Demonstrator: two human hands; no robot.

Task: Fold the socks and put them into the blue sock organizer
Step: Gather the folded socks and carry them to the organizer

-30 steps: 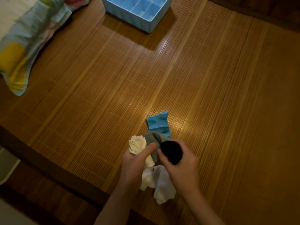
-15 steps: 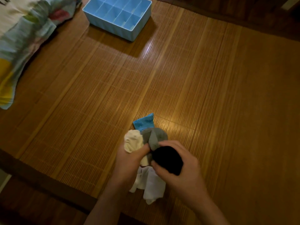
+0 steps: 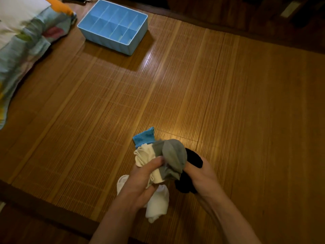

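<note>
Juggling a limp bundle of mixed-colour fabric socks (image 3: 165, 155), well apart from the light-blue plastic divided sock organizer (image 3: 109, 42), on its near side; left hand (image 3: 140, 182) clenches the cream + grey ones, right hand (image 3: 202, 175) wraps the black sock (image 3: 193, 157). Light & floppy imo, so grab by the cuffs.

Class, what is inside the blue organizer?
Only its dividers show inside the organizer; nothing lies in the visible compartments. Its near wall hides part of the front compartments' floors.
</note>
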